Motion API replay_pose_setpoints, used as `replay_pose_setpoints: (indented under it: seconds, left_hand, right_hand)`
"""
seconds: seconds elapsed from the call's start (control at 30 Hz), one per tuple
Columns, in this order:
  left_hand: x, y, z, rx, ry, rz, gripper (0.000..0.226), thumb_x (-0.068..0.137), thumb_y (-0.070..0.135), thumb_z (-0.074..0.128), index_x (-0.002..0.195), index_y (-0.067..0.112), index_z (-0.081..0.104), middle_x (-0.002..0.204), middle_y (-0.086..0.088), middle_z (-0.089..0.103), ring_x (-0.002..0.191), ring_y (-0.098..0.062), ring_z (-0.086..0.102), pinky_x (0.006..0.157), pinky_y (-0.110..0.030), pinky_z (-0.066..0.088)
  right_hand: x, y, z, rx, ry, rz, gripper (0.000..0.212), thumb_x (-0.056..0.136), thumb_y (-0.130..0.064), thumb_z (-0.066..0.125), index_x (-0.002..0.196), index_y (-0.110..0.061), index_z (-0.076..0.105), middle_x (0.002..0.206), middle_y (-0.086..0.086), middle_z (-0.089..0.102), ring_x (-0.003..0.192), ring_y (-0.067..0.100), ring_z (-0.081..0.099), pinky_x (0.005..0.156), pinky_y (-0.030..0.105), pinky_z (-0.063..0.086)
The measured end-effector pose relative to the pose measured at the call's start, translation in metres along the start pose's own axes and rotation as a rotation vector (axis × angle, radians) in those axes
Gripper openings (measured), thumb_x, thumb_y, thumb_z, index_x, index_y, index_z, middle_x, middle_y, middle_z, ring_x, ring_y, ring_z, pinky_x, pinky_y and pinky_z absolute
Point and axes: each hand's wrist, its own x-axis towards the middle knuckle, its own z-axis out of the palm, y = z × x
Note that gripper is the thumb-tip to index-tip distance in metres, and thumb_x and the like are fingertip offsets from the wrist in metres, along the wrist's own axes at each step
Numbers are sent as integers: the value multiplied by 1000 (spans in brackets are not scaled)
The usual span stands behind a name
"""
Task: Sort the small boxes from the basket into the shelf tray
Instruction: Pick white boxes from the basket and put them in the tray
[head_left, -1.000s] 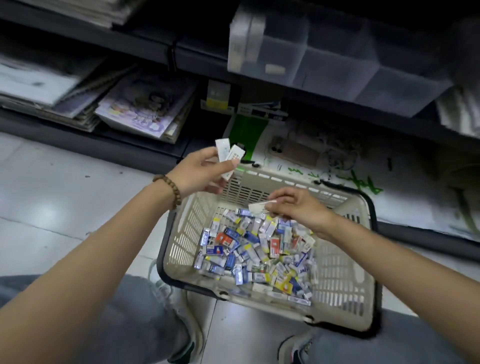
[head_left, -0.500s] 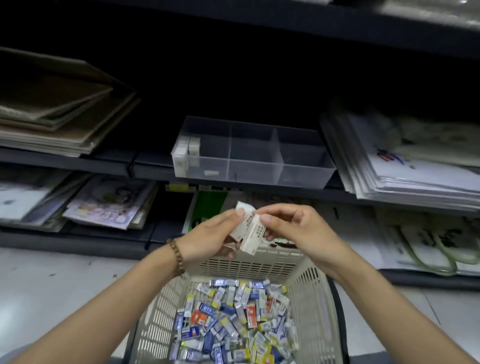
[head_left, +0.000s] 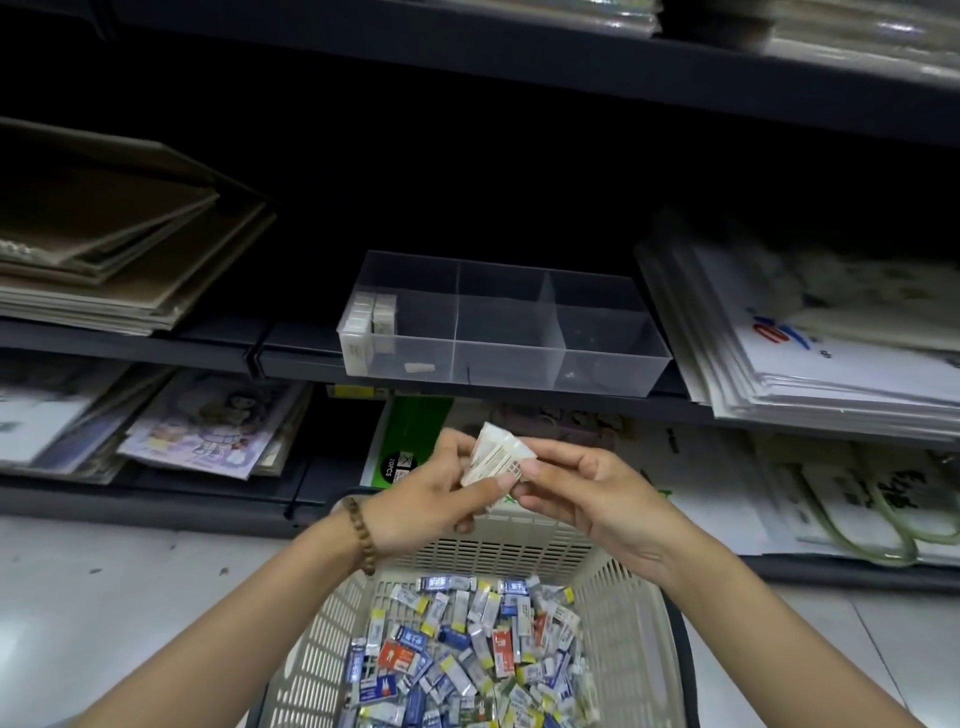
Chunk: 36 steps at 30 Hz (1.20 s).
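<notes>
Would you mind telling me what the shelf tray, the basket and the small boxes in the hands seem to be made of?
Shelf tray: clear, glossy hard plastic, likely acrylic; dividers and shelf show through its walls.
Basket: beige matte moulded plastic, with slotted walls and a dark rim.
Small white boxes, held by both hands: probably thin printed card, judging by their sharp folded edges.

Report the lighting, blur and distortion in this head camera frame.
Head view: shelf recess behind the clear tray is nearly black; floor tiles catch soft glare; wide-angle lens bows the shelf edges; side stacks smear with blur, while both hands, left hand and right hand, and the white boxes stay fairly sharp.
</notes>
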Motion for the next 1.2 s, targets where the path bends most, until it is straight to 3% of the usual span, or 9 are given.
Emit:
replay_pose_setpoints:
  seconds: [0.17,0.3,0.43,0.57,0.73,0.9,1.03,1.1,1.2]
  left_hand:
    - [0,5,-7,23,121,114,30,88,18,57,115,9,50,89,3,55,58,3,54,59,-16,50]
    - [-2,16,-27,-46,298,161,52,65,34,73,111,18,57,97,1,66,60,-5,62,57,-16,50]
    - [-4,21,-53,-98,429,220,52,53,41,78,97,18,64,97,-4,70,64,-11,66,56,-16,50]
    - [-4,27,-74,-138,525,273,48,58,39,76,99,16,66,93,0,70,66,-6,67,57,-15,51]
    - [2,33,-95,-262,521,339,44,75,38,60,113,16,63,100,-3,68,74,-5,67,64,-19,54]
    - [7,24,-119,-96,860,403,26,91,32,50,115,27,55,114,9,58,99,-6,58,81,-21,49]
    - [14,9,-127,-3,787,261,37,93,37,45,129,27,48,121,13,51,106,4,48,83,-5,38]
    - [18,3,-125,-11,720,221,43,94,39,43,134,23,44,126,12,48,114,-1,46,99,-18,37]
    - [20,1,-127,-34,710,191,47,93,43,43,135,21,44,130,8,51,119,-7,47,108,-33,36]
  right_hand:
    - [5,-6,7,80,16,-16,38,81,-8,64,119,-5,61,104,14,71,89,16,70,73,18,57]
    - [11,-19,21,133,-14,-61,43,81,-11,63,123,-3,56,113,16,68,102,23,67,77,20,57]
    - [25,-37,43,133,-59,-108,43,80,-14,63,122,-5,57,110,15,69,89,17,70,74,19,57]
    - [46,-60,61,-22,-123,-161,32,90,-14,58,119,-3,60,112,13,69,95,15,69,80,18,55]
    - [82,-89,72,-247,-112,-253,29,94,-12,52,119,1,60,112,15,67,95,15,67,80,16,54]
    - [119,-113,77,-401,-84,-218,30,93,-12,54,117,4,58,104,15,67,82,10,69,76,15,55]
    - [141,-114,81,-555,-67,-199,31,93,-10,54,119,8,55,110,20,64,83,14,67,75,15,56]
    - [146,-111,82,-664,-58,-216,31,94,-11,54,120,6,54,113,21,64,83,15,66,75,15,56]
    - [151,-107,85,-735,-48,-246,34,94,-13,53,123,5,51,112,20,65,84,18,67,74,16,56]
